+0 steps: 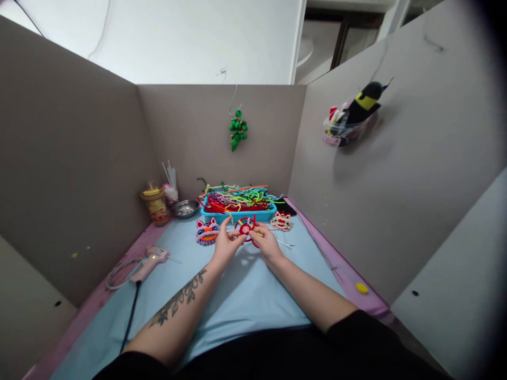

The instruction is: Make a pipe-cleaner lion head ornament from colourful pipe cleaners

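Note:
A round red pipe-cleaner piece (245, 229), with a pink middle and yellow bits, is held up above the blue cloth. My left hand (228, 240) pinches its left and lower side between thumb and fingers. On the opposite side my right hand (266, 243) grips it too, with the fingertips close to those of the left. Just left of my left hand lies a purple and orange animal-face piece (207, 232). A cream and red face piece (281, 221) lies beyond my right hand. Near that hand rests a thin white stick (285, 244).
Behind the hands stands a blue basket (240, 216) heaped with coloured pipe cleaners. To the left are a pink glue gun (149, 265) with its cord, a metal bowl (185, 209) and a lidded cup (156, 207). Grey panels (222, 137) enclose the table; a green ornament (238, 129) hangs there.

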Tool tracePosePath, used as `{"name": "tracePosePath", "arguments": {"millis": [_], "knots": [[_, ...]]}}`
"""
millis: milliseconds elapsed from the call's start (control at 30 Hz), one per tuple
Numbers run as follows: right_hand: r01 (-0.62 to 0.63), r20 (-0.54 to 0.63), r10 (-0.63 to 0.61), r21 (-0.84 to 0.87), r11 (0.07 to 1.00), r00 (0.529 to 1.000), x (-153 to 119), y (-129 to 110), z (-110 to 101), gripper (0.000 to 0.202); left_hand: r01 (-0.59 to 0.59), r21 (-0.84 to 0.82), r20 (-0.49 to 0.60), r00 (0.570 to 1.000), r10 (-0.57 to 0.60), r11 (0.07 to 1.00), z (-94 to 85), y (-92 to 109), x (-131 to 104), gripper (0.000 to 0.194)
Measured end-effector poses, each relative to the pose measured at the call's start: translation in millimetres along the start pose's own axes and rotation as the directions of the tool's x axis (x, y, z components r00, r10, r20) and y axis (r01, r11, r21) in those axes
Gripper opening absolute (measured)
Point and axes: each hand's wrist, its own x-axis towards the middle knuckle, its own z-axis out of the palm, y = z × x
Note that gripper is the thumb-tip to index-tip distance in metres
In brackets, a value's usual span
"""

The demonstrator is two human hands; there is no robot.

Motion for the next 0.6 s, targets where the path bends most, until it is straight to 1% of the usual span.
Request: {"name": "tracePosePath", "arguments": {"millis": [167, 233, 333, 433, 500, 600], "knots": [[0.026, 0.045, -0.022, -0.091, 0.996, 0.999, 0.4, 1.4, -2.8, 0.022, 0.076, -0.009, -0.025, 0.997, -0.076, 0.997, -0.2, 3.9, -0.8, 0.086], [0.039, 0.053, -0.034, -0.108, 0.993, 0.998, 0.1, 2.7, -2.6, 0.021, 0.078, 0.009, -0.023, 0.997, -0.078, 0.997, -0.5, 4.5, -1.1, 0.085], [0.063, 0.083, -0.052, -0.129, 0.99, 0.995, 0.1, 4.6, -1.6, 0.022, 0.057, 0.015, -0.015, 0.998, -0.057, 0.998, -1.3, 3.5, 0.0, 0.078], [0.086, 0.11, -0.069, -0.158, 0.984, 0.992, 2.0, 3.8, -3.6, 0.021, 0.039, 0.002, -0.039, 0.999, -0.038, 0.999, -3.7, 1.9, 3.0, 0.072], [0.124, 0.09, -0.108, -0.19, 0.974, 0.99, 4.7, 0.5, -8.1, 0.019, 0.044, 0.0, -0.075, 0.996, -0.044, 0.999, -6.1, 1.5, 5.6, 0.073], [0.237, 0.035, -0.237, -0.303, 0.923, 0.971, 9.0, -6.9, -18.4, 0.012, 0.074, 0.003, -0.118, 0.99, -0.073, 0.997, -9.7, 2.2, 8.4, 0.077]]}}
